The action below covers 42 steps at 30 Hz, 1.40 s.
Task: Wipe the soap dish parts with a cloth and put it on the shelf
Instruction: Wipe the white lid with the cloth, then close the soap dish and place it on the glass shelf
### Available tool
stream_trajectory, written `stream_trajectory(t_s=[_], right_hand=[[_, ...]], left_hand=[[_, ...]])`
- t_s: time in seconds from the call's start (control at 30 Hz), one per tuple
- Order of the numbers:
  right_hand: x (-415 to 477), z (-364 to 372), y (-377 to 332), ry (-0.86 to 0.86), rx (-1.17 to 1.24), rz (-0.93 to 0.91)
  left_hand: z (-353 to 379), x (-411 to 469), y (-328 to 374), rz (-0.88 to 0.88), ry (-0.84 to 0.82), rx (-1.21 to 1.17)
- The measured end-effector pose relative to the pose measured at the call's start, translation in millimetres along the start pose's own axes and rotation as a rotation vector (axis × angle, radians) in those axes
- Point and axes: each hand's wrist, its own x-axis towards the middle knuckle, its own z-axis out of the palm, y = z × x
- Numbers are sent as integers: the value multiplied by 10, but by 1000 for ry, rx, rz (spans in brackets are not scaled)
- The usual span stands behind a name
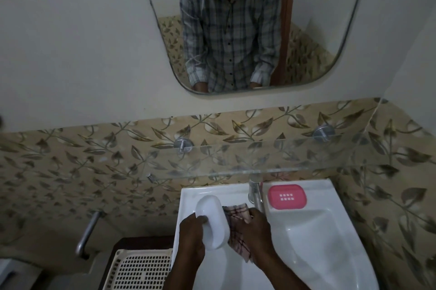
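Observation:
My left hand [192, 235] holds a white oval soap dish part [213, 221] over the left side of the white sink [313, 242]. My right hand [256, 233] grips a checked pink and white cloth [238, 223] pressed against the right side of that white part. A pink soap dish part with drain holes [287, 196] lies on the sink's back ledge, right of the tap. The glass shelf [259, 157] runs along the wall just above the sink.
A chrome tap [256, 193] stands at the sink's back between my hands and the pink part. A cream perforated basket [141, 268] sits left of the sink. A metal handle [87, 235] sticks out from the left wall. A mirror [236, 30] hangs above.

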Motion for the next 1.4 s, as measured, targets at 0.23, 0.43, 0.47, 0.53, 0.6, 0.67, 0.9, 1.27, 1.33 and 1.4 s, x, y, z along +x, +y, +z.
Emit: stream_trajectory(t_s=[0.23, 0.43, 0.47, 0.53, 0.6, 0.67, 0.9, 1.27, 1.33, 1.4], right_hand=[[752, 497, -306, -175, 51, 68], [786, 347, -634, -33, -206, -241], [695, 267, -633, -94, -137, -212], [532, 61, -530, -307, 46, 64], [441, -169, -301, -570, 269, 252], [394, -375, -137, -727, 504, 240], [506, -1140, -128, -638, 587, 0], [1551, -1735, -96, -163, -1181, -474], [1687, -1676, -52, -219, -1337, -529], [1758, -1632, -29, -275, -1381, -542]], left_hand=[[-72, 247, 263, 46, 107, 0], [-75, 234, 253, 24, 106, -36], [-36, 235, 228, 36, 98, -35], [121, 167, 142, 73, 71, -16], [353, 35, 45, 150, 48, 27], [600, -85, 17, 274, 59, 151], [1215, -408, 162, 507, -148, 344], [1160, -47, -286, 869, -363, 932], [1143, 15, -359, 904, -385, 1018], [1133, 17, -438, 856, -400, 1032]])
